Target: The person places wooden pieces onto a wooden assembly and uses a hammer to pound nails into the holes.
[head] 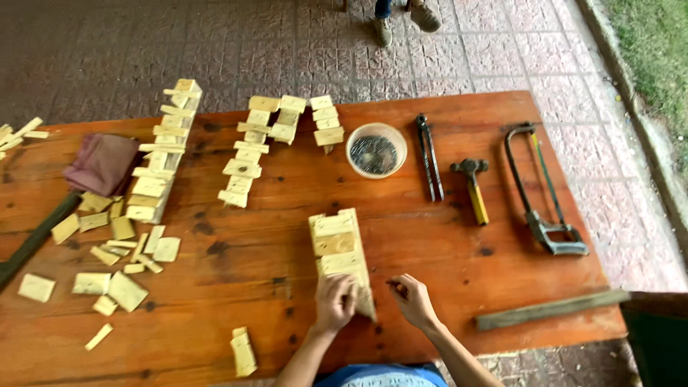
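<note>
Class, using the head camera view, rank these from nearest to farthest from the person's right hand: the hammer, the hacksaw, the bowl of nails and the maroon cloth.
From the right hand:
1. Hammer, up and to the right, yellow handle.
2. Bowl of nails, straight up the table, slightly farther.
3. Hacksaw, near the table's right edge.
4. Maroon cloth, far left side.

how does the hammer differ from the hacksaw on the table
The hammer is short, with a yellow handle and dark head; the hacksaw is longer, an open dark metal frame with a grey grip. The hammer lies nearer the pincers, the hacksaw nearer the table's right edge. Both lie flat, untouched.
</note>
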